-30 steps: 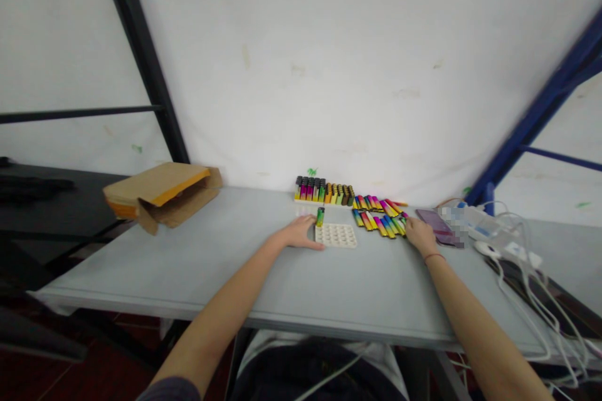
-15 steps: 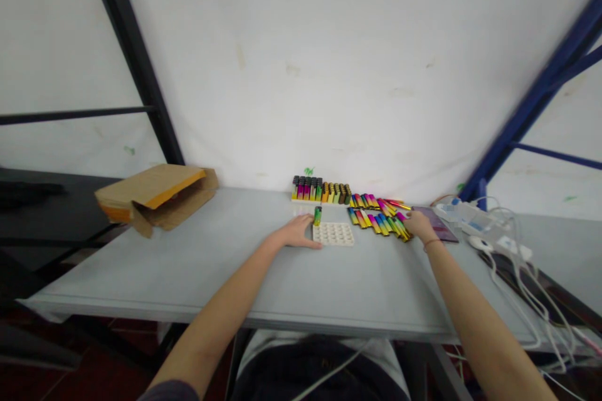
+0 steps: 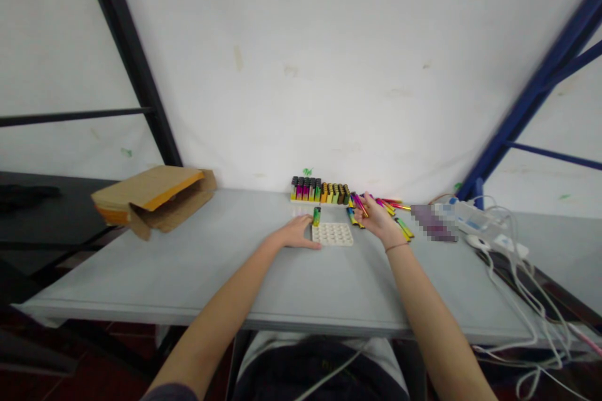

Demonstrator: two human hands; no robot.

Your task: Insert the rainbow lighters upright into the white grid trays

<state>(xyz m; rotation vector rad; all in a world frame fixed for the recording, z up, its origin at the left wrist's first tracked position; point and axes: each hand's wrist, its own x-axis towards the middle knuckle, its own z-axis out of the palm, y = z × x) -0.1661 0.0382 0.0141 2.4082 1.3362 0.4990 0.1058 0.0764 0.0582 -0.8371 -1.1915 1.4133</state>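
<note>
My left hand [image 3: 297, 233] grips the left end of a white tray [image 3: 335, 235] with rows of holes, thumb at the near corner and fingers at the far one. One green-yellow lighter [image 3: 316, 216] stands upright in the tray's far left corner. My right hand [image 3: 376, 218], fingers closed, holds a shiny magenta lighter [image 3: 360, 204] tilted, right of the tray and above it. Beneath and beyond that hand lie more metallic lighters [image 3: 404, 229], partly hidden by it.
Behind the tray stand upright lighters with black tops [image 3: 305, 190] and yellowish ones [image 3: 335, 193] in filled trays against the wall. An opened cardboard box [image 3: 155, 194] lies at the left. White cables [image 3: 522, 282], a power strip [image 3: 475, 218] and a blurred flat purple item [image 3: 435, 223] are at the right.
My right hand has moved left from the right end of the loose lighters toward the tray, with a magenta lighter now in its fingers. My left hand stays at the tray.
</note>
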